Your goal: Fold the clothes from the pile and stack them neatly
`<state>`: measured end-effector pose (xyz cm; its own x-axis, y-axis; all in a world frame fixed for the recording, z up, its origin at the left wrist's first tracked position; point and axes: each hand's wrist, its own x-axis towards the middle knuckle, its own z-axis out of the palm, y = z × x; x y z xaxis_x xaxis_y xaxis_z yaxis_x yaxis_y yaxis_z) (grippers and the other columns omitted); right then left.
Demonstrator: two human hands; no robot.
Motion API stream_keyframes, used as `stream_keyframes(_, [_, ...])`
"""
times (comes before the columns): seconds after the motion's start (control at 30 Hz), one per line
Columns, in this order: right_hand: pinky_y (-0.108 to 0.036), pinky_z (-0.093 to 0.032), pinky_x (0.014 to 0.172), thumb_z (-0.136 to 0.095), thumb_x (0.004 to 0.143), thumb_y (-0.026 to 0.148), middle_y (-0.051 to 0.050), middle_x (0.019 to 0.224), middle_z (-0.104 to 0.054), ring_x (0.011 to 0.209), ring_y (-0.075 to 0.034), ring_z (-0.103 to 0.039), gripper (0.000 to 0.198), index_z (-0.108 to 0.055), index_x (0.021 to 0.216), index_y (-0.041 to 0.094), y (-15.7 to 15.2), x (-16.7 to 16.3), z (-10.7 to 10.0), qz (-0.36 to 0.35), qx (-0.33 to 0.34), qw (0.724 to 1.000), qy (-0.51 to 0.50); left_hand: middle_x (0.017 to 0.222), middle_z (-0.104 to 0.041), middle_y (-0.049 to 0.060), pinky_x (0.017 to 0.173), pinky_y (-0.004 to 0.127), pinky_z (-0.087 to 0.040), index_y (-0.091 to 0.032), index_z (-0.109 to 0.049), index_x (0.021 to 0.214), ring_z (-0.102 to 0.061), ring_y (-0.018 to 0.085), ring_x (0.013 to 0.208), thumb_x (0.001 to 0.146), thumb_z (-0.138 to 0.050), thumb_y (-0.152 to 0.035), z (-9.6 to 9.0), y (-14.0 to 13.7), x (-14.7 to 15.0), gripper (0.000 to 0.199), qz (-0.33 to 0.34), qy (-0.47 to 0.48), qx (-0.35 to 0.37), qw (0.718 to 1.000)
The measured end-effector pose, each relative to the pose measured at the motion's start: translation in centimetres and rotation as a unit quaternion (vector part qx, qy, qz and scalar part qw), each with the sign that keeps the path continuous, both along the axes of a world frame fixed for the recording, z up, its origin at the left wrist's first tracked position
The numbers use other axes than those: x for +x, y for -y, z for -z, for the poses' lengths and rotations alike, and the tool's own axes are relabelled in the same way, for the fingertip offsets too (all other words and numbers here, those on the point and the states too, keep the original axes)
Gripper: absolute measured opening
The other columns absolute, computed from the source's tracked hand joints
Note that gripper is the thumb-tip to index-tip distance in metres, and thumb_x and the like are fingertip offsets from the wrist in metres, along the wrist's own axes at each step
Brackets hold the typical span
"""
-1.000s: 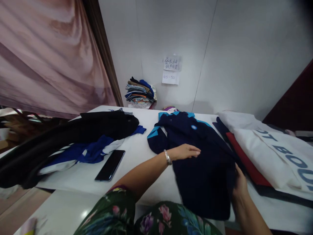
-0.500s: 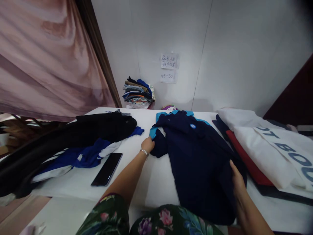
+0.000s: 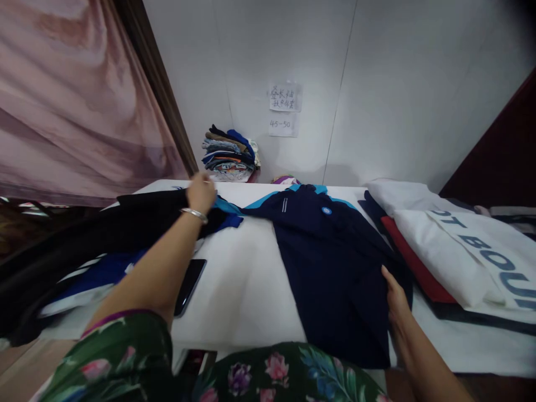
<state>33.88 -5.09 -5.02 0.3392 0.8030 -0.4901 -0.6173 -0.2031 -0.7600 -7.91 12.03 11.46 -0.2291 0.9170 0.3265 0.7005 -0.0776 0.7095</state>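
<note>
Two hands | left hand (image 3: 201, 192) seemingly pinching jacket (image 3: 335, 262) sleeve | right hand (image 3: 393, 298) spread, pressing hem

I read "45-50" on the lower wall note (image 3: 282, 124) and "BOU" (partly cut off) on the white fabric (image 3: 481, 251).

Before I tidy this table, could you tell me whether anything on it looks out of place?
The phone lies among the clothes near the table's front edge, partly under the left forearm. The black and blue garments beside it are heaped unfolded, unlike the neat stack by the wall.
</note>
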Motion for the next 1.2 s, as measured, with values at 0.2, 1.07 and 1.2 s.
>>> stream_keyframes(0.2, [-0.040,-0.059,0.082,-0.065,0.073,0.045,-0.006,0.078,-0.075,0.090,-0.026,-0.071,0.032,-0.071,0.091,0.019,-0.1,0.6,0.5,0.016,0.009,1.000,0.025,0.127,-0.061,-0.002,0.090,0.031,-0.051,-0.031,-0.068,0.108,-0.064,0.024,0.102,0.071,-0.069,-0.021,7.8,6.0,13.8,0.039,0.332,0.054,-0.073,0.939])
stream_keyframes(1.07, [-0.037,-0.059,0.079,-0.065,0.069,0.030,-0.003,0.084,-0.075,0.080,-0.023,-0.071,0.022,-0.070,0.089,0.021,0.9,0.9,-0.2,-0.003,0.052,0.997,-0.056,0.127,-0.063,0.005,0.088,0.035,-0.051,-0.022,-0.071,0.086,-0.063,0.027,0.105,0.062,-0.067,-0.036,12.1,12.1,-10.6,0.028,0.069,0.182,-0.189,0.963])
stream_keyframes(1.2, [-0.032,-0.059,0.076,-0.072,0.071,0.035,-0.003,0.097,-0.074,0.087,-0.022,-0.071,0.037,-0.068,0.105,0.023,1.1,0.6,-0.7,-0.010,0.024,0.999,0.047,0.106,-0.071,0.010,0.087,0.038,-0.051,-0.018,-0.067,0.106,-0.065,0.028,0.100,0.076,-0.057,-0.045,12.6,12.2,-8.3,0.042,0.019,0.100,-0.215,0.971])
